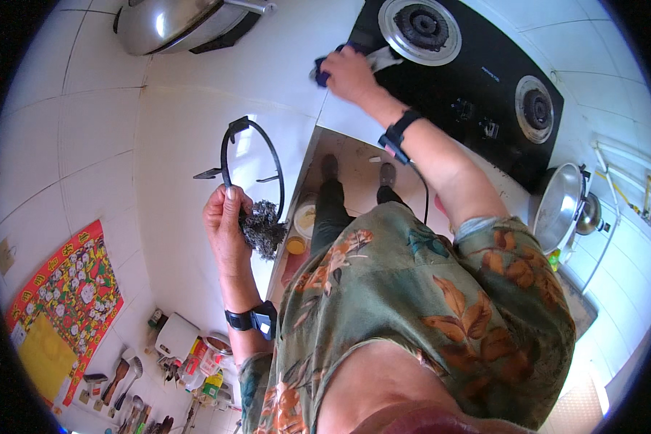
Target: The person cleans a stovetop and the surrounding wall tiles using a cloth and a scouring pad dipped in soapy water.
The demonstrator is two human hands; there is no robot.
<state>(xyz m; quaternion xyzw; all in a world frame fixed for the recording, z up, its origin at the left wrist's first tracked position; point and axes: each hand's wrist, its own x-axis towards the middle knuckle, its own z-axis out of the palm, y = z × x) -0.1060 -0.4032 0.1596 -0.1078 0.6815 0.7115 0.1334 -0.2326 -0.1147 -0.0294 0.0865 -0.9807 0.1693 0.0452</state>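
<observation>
My left hand (pixel 228 225) grips a black metal pot-support ring (pixel 278 157) from a gas burner, raised above the white countertop (pixel 184 146). A clump of grey steel wool (pixel 265 230) is held in the same hand against the lower part of the ring. My right hand (pixel 350 76) is closed over a dark blue cloth (pixel 322 71) at the left edge of the black gas hob (pixel 455 87). A pale piece of cloth or paper (pixel 384 58) shows beside those fingers on the hob. Both burners, the larger one (pixel 420 28) and the smaller one (pixel 535 108), have no ring on them.
A lidded metal wok (pixel 173 27) stands at the far left of the counter. A steel basin (pixel 560 203) is right of the hob. Utensils (pixel 122 380) hang on the tiled wall, near bottles (pixel 212 384). A jar with a yellow lid (pixel 296 245) sits below the counter edge.
</observation>
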